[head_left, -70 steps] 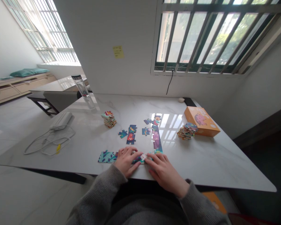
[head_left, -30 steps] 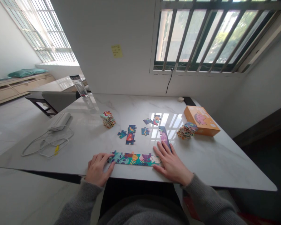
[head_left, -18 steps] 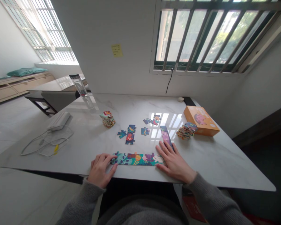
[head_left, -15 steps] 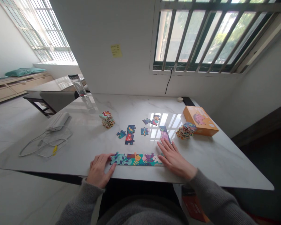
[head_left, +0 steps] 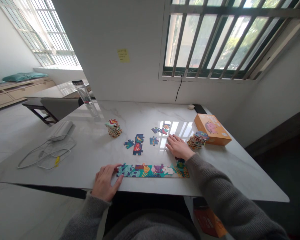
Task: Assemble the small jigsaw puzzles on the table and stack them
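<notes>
A joined jigsaw puzzle strip [head_left: 145,170] with plants and a white rabbit lies along the table's near edge. At its left end, my left hand [head_left: 105,182] has the strip's corner between thumb and forefinger. My right hand [head_left: 179,147] lies flat, fingers stretched out, over the column of puzzle pieces [head_left: 180,160] rising from the strip's right end; most of that column is hidden. Two joined puzzle pieces [head_left: 138,148] stand left of centre, with a loose piece [head_left: 129,144] beside them. Another single piece [head_left: 154,141] and a small cluster of pieces [head_left: 164,129] lie farther back.
One stack of puzzle pieces [head_left: 113,128] stands at left, another stack [head_left: 198,139] at right by an orange box [head_left: 212,129]. A white device [head_left: 61,130] with a cable [head_left: 43,151] lies far left. A clear bottle [head_left: 82,92] stands at the back left edge.
My right hand has moved away from me, up the right column, uncovering the strip's right corner and covering the column's far part. My left hand stays at the strip's left end.
</notes>
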Demonstrator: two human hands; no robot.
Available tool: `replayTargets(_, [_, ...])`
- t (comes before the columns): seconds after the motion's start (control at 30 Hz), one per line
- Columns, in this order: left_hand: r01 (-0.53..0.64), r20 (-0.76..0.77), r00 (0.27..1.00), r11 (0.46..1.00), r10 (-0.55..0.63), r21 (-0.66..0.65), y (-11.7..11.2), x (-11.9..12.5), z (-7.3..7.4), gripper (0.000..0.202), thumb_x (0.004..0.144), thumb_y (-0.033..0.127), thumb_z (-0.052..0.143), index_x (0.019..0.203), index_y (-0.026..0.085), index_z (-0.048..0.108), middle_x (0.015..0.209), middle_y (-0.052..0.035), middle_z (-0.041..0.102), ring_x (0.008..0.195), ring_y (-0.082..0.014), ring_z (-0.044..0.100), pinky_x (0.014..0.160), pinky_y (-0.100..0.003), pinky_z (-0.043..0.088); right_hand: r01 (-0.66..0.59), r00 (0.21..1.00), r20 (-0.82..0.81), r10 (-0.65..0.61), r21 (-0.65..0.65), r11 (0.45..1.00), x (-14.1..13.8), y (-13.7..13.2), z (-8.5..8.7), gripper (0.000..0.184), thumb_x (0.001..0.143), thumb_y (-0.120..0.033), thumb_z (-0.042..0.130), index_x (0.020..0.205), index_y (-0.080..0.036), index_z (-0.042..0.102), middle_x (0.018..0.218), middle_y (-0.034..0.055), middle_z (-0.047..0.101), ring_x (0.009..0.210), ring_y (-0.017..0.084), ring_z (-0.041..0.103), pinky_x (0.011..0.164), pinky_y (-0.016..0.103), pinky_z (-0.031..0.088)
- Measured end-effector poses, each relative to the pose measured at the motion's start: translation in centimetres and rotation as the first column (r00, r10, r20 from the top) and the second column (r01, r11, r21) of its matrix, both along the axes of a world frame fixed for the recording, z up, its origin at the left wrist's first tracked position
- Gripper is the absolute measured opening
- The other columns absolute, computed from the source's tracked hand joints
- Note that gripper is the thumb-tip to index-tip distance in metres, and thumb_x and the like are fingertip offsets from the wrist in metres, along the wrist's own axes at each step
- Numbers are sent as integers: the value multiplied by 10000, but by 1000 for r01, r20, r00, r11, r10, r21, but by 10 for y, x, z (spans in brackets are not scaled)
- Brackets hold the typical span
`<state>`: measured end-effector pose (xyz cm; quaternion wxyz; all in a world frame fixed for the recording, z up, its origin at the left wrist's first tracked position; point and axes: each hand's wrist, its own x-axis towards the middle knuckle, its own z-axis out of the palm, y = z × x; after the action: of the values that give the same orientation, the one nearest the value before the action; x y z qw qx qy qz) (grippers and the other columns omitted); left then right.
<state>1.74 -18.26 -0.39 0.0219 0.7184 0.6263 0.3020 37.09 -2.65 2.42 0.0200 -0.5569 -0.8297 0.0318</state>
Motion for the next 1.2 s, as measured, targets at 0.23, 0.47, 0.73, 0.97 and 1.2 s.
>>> replayTargets(0.23, [-7, -24, 1000, 1000, 6, -20, 0, 1, 1, 332, 883, 391, 549, 1174, 256, 633, 1015, -55, 701, 993, -263, 589, 872, -384, 430, 51, 999, 7, -52, 27, 998, 5, -1, -5, 526, 1032, -424, 328, 1467, -146, 427, 1609, 134, 340, 1490, 298, 271, 1181, 482, 285])
replayTargets(0.47, [-3, -23, 1000, 999, 2, -43, 3, 1, 3, 337, 881, 395, 554, 1182, 264, 629, 1064, -54, 701, 1013, -257, 588, 874, -379, 424, 77, 997, -1, -77, 23, 997, 6, -3, -4, 585, 1028, -467, 301, 1494, -128, 407, 1619, 144, 315, 1495, 312, 268, 1178, 488, 299])
replayTargets(0.73, [5, -4, 1000, 998, -5, -55, 8, 2, 6, 328, 873, 393, 569, 1172, 271, 629, 1028, -42, 713, 1019, -258, 597, 878, -381, 433, 102, 955, -280, -103, -16, 995, 37, -37, -6, 649, 1031, -470, 183, 1564, -112, 277, 1619, 163, 304, 1510, 279, 252, 1209, 470, 283])
replayTargets(0.97, [9, 18, 1000, 999, -8, -50, 9, 0, 4, 342, 867, 399, 578, 1172, 256, 636, 1004, -51, 714, 996, -253, 594, 897, -388, 453, 103, 868, -491, -76, 29, 994, 65, -129, -15, 472, 989, -418, 410, 1402, -210, 504, 1318, 146, 550, 1273, 286, 521, 1106, 471, 443])
replayTargets(1.2, [-1, 86, 996, 999, 5, -44, 13, -4, 3, 354, 874, 428, 561, 1163, 238, 636, 934, -49, 709, 957, -249, 637, 927, -416, 495, 54, 880, -475, -26, 45, 998, 62, -170, -17, 393, 962, -340, 491, 1347, -290, 559, 1300, 119, 561, 1276, 311, 509, 1092, 539, 454])
